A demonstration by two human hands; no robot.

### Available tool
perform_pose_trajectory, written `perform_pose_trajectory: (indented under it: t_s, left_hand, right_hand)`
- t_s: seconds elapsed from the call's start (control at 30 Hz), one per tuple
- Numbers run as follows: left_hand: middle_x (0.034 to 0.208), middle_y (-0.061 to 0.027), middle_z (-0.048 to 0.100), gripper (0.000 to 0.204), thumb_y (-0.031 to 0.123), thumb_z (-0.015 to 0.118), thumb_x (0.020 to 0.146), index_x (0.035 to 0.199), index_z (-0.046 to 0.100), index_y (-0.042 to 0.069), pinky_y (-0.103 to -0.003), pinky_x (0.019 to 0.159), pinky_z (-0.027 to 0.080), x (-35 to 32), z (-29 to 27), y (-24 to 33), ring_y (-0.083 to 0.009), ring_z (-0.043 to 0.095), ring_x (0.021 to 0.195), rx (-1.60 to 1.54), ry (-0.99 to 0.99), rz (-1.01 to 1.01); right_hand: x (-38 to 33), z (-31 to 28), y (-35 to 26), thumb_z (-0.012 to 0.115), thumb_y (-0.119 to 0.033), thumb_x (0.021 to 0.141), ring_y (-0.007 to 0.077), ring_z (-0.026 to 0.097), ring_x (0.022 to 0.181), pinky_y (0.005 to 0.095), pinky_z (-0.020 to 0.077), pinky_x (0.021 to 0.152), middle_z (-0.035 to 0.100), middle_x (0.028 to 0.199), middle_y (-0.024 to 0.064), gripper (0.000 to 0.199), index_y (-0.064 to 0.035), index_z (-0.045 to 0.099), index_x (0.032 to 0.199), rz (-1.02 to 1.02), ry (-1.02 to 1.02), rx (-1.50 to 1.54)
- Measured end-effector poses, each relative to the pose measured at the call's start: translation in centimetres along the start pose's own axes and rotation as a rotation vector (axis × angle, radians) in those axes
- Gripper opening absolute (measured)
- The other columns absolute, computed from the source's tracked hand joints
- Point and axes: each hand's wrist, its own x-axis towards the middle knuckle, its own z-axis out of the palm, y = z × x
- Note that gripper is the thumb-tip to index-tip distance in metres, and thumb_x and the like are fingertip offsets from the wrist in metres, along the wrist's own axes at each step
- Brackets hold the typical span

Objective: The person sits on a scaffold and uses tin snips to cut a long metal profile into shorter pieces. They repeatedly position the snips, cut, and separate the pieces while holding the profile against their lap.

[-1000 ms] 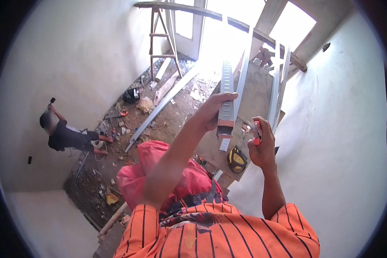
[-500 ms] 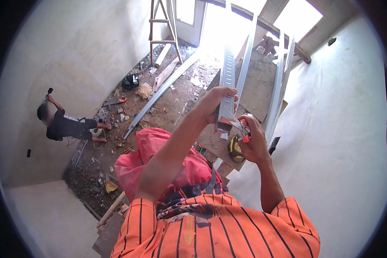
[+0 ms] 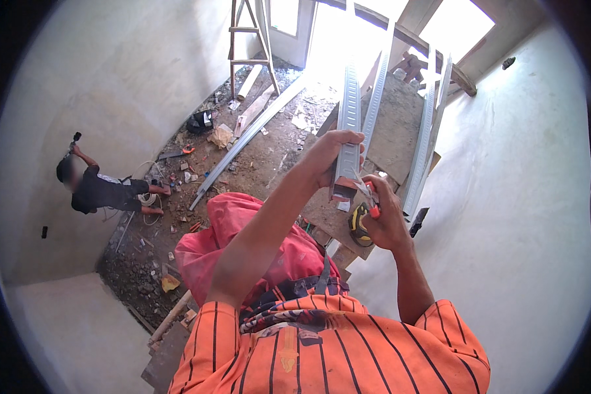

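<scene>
My left hand (image 3: 331, 152) is wrapped round a long metal channel (image 3: 350, 105) near its close end, and the channel runs away from me toward the bright opening. In my right hand (image 3: 389, 220) are red-handled tin snips (image 3: 372, 198), gripped by the handles. Their pale blades touch or overlap the right edge of the channel's near end; I cannot tell whether they bite into it. A yellow and black tape measure (image 3: 359, 226) lies on the board just below, beside my right hand.
More metal channels (image 3: 419, 148) rest on a wooden platform (image 3: 391, 125) to the right. Another long channel (image 3: 246, 141) lies slanting over the rubble-strewn floor. A wooden ladder (image 3: 248, 46) stands at the back. At left, a person (image 3: 105, 190) in dark clothes works at the wall.
The snips and my right hand have shifted very slightly at the channel's end. My left hand keeps its hold on the channel.
</scene>
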Motion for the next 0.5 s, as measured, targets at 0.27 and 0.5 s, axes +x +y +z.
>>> perform_pose_trajectory:
  t_s: [0.27,0.5]
  left_hand:
    - [0.072,-0.0052,0.06,0.015,0.018,0.06,0.083,0.088,0.056,0.005,-0.028,0.048,0.054,0.5,-0.1,-0.3,-0.0139,0.061,0.056,-0.056,-0.032,-0.034]
    - [0.072,-0.0046,0.059,0.017,0.019,0.061,0.082,0.089,0.055,0.004,-0.028,0.049,0.053,0.3,-0.1,-0.1,-0.0142,0.06,0.055,0.016,-0.007,-0.005]
  right_hand:
    - [-0.4,0.7,0.0,0.049,0.001,0.055,0.0398,0.049,0.102,0.043,0.0367,0.093,0.051,0.104,0.0195,0.064,-0.0023,0.041,0.119,-0.015,0.031,0.034]
    - [-0.7,1.5,0.2,0.047,0.002,0.058,0.0383,0.052,0.084,0.0401,0.0412,0.086,0.053,0.089,0.0171,0.051,-0.0012,0.046,0.109,0.1,0.078,0.027]
